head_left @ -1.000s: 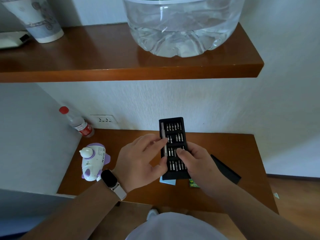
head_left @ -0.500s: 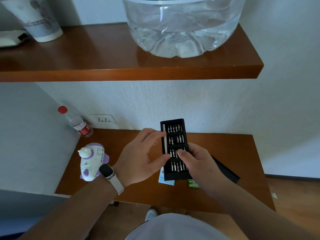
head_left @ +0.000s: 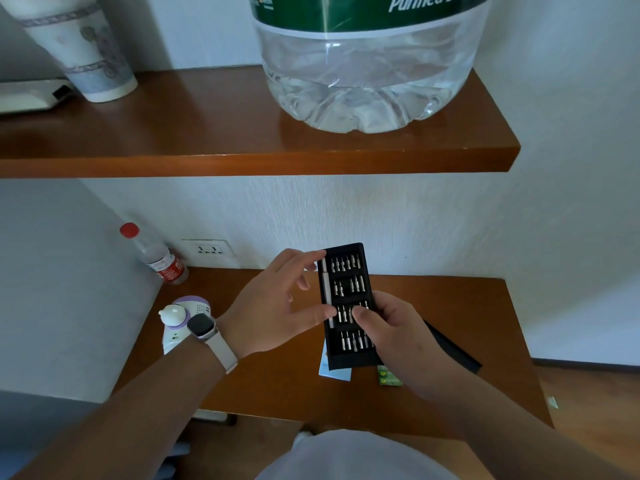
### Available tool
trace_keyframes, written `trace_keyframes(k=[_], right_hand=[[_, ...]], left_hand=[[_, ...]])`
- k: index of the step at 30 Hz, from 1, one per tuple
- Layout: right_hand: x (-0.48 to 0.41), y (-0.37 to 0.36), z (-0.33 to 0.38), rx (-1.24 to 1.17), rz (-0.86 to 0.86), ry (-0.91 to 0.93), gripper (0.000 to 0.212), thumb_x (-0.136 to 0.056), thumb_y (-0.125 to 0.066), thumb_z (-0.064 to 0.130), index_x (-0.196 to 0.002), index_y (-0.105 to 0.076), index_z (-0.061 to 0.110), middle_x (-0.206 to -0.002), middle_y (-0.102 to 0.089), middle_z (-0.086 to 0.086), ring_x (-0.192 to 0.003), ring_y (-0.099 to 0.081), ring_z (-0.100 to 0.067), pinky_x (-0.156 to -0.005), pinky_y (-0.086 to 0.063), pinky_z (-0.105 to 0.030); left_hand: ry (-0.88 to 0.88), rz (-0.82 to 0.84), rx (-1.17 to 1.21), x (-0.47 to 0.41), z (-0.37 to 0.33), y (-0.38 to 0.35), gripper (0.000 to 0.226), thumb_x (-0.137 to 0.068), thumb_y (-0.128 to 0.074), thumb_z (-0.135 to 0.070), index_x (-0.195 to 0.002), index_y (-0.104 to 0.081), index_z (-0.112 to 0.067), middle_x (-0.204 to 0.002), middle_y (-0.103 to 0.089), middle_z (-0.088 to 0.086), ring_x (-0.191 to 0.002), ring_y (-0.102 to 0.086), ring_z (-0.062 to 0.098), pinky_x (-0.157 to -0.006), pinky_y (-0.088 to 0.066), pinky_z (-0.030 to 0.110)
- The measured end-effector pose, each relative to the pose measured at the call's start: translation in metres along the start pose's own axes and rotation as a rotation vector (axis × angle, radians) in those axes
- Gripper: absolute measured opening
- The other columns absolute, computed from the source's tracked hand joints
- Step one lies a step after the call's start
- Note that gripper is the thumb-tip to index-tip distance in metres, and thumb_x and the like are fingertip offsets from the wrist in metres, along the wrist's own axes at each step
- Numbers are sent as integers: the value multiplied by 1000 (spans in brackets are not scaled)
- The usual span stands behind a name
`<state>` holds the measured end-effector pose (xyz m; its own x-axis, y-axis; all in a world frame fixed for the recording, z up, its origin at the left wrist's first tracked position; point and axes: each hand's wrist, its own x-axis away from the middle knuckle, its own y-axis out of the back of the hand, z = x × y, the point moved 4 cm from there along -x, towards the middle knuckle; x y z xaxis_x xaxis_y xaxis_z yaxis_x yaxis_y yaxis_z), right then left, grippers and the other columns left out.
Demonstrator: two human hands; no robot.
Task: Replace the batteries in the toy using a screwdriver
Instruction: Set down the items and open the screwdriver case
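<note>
Now, toy [head_left: 183,323]: white and purple, standing on the left part of the bench [head_left: 450,306], partly hidden behind the left wrist; neither grip touches it.
screwdriver [head_left: 326,289]: slim silver handle lying in the long slot down the left edge of the bit tray.
bit tray [head_left: 346,358]: black and open, raised off the bench and tilted toward the camera; small metal bits [head_left: 356,284] stand in four rows.
right grip [head_left: 391,330]: grasps the tray's lower right side, with the thumb laid over the third row of bits and the fingers hidden beneath.
left grip [head_left: 277,306]: fingers spread, with the forefinger tip at the top end of the screwdriver and the thumb tip at its lower part; it cannot be told whether they pinch the handle or only touch it.
watch [head_left: 202,325]: dark face and pale strap, on the left wrist.
battery pack [head_left: 389,375]: green, flat on the bench near the tray's lower right corner, beside the right wrist.
card [head_left: 334,370]: pale blue and white, on the bench, partly under the tray.
black sleeve [head_left: 453,348]: flat on the bench behind the right grip.
small bottle [head_left: 156,254]: clear with a red cap, leaning in the bench's back left corner.
wall socket [head_left: 207,250]: white, just right of the bottle.
shelf [head_left: 242,161]: wooden, above the bench; it carries a water jug [head_left: 363,81] with a green label and a patterned paper cup [head_left: 79,46].
</note>
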<state>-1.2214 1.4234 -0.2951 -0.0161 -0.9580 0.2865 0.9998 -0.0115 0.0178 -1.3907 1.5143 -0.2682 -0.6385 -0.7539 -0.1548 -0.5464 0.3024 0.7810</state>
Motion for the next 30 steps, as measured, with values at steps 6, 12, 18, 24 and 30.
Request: trace_keyframes(k=[6, 12, 18, 24, 30], right_hand=[[-2, 0, -1, 17, -14, -8, 17, -101, -51, 21, -104, -67, 24, -94, -73, -6, -89, -72, -22, -83, -59, -48], [-1, -2, -2, 15, -8, -16, 16, -101, -51, 20, -106, -66, 22, -92, -74, -1, -85, -72, -15, -78, -61, -39], [-1, -4, -6, 25, -10, -32, 15, -100, -51, 19, -106, -65, 24, -92, -74, 2, -86, -72, -13, -76, -61, -33], [-1, -7, -10, 40, -13, -49, 14, -100, -52, 21, -106, -64, 24, -93, -74, 3, -87, -72, -11, -74, -60, -29], [-2, -8, -12, -16, -29, -79, 17, -101, -50, 19, -107, -66, 22, -93, -74, 0, -87, -72, -13, -78, -60, -33]], left_hand=[[15, 29, 45, -1, 0, 0, 84, -71, -65, -70, -143, -40, -36, -120, -45, -25, -102, -56, 2, -72, -49, 17], [24, 90, -23, -4, 1, -3, 80, -72, -63, -72, -140, -42, -36, -115, -43, -28, -101, -53, -3, -74, -44, 16], [22, 163, -197, -5, -3, -2, 78, -78, -68, -64, -141, -42, -27, -110, -43, -16, -94, -51, 5, -76, -48, 22], [78, 246, -208, -6, -5, -3, 73, -78, -69, -62, -135, -42, -25, -100, -44, -15, -89, -51, 9, -75, -47, 25], [37, 222, -298, -5, -10, -1, 82, -78, -56, -72, -145, -40, -29, -83, -43, -22, -71, -45, -1, -65, -30, 13]])
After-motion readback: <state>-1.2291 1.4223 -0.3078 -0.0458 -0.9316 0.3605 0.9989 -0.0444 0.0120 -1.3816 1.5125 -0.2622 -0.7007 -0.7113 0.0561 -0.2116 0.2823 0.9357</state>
